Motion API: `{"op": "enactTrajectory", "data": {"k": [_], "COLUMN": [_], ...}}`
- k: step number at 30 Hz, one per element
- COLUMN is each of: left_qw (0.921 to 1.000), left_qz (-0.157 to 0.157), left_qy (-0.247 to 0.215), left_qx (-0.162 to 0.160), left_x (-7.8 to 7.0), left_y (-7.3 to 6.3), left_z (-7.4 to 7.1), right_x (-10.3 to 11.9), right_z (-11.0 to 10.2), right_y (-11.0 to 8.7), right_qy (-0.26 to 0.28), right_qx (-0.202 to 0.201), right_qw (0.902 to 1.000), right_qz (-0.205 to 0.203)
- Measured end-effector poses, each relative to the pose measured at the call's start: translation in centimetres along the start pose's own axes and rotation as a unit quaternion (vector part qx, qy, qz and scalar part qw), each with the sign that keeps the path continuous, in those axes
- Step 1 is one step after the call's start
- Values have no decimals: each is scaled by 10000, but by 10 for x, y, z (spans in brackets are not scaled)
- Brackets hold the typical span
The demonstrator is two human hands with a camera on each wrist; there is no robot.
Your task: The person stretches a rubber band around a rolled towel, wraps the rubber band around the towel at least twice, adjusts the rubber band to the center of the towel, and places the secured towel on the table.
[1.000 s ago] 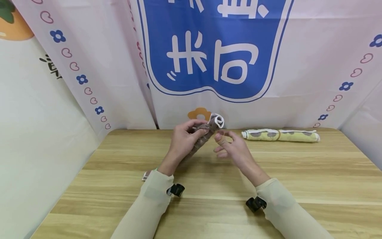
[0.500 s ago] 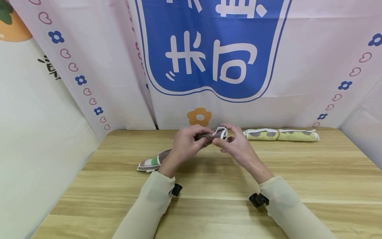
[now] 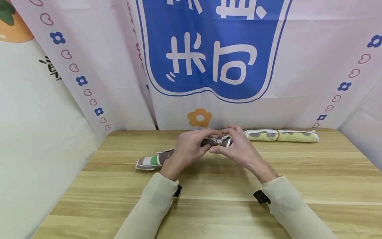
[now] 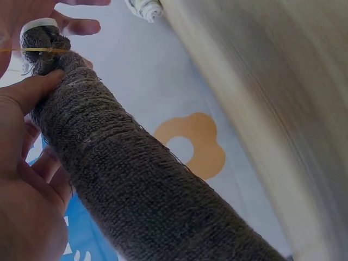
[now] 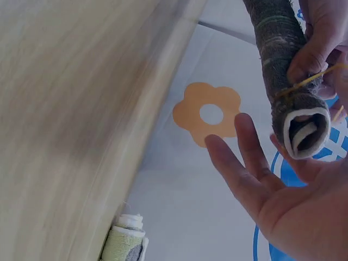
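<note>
A brown towel [image 3: 165, 155], rolled into a tube, slants up from the table at its green-and-white striped left end. My left hand [image 3: 189, 146] grips the roll near its right end, thumb pressed against the dark terry cloth. Around that end runs a thin yellow rubber band [image 5: 310, 80], stretched away from the towel toward my right hand [image 3: 243, 151]. The right thumb and fingers hold the stretched band, though their exact contact is partly hidden. Two of the right fingers [image 5: 239, 168] are spread out. White hem edges the coiled opening in the right wrist view.
A yellow rolled towel [image 3: 293, 136] with grey spots and a band round its middle lies at the back of the wooden table [image 3: 209, 212], right of my hands. A printed curtain [image 3: 313, 76] hangs just behind the table's rear edge.
The towel's right end has come down and swung rightward, showing its striped left end. My right hand has moved from beside the roll to its end, where the rubber band now stands stretched.
</note>
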State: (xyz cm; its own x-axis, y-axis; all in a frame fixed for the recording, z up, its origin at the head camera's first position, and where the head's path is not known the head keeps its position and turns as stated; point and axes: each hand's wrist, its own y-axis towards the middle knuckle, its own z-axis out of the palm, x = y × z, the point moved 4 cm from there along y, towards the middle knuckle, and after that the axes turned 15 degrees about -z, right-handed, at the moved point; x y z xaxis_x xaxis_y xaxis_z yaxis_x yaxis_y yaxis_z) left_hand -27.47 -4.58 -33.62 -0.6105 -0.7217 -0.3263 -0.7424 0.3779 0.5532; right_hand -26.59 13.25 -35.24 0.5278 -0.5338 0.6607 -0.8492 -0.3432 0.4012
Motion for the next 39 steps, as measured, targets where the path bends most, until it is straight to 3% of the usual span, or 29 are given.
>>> {"op": "enactTrajectory", "data": {"k": [7, 15, 24, 33, 36, 39], "left_qw": [9992, 9984, 9981, 9958, 9914, 9819], "left_qz": [307, 538, 563, 424, 352, 287], "left_qy": [-29, -95, 105, -788, -1186, -1752], "left_qx": [236, 138, 241, -176, -432, -658], "left_x": [-2, -2, 2, 10, 11, 11], "left_y": [-2, -3, -4, -3, -2, -1], "left_z": [6, 6, 8, 5, 3, 0], "right_x": [0, 1, -1, -10, -12, -13], "right_z": [1, 0, -7, -11, -12, -11], "right_y": [1, -2, -2, -2, -1, 0], "right_qy": [-253, -431, -1603, -2284, -2284, -2250], "right_qx": [160, 419, 703, 719, 669, 555], "right_qw": [9994, 9979, 9835, 9699, 9699, 9710], "right_qz": [-153, -258, -448, -443, -506, -596]}}
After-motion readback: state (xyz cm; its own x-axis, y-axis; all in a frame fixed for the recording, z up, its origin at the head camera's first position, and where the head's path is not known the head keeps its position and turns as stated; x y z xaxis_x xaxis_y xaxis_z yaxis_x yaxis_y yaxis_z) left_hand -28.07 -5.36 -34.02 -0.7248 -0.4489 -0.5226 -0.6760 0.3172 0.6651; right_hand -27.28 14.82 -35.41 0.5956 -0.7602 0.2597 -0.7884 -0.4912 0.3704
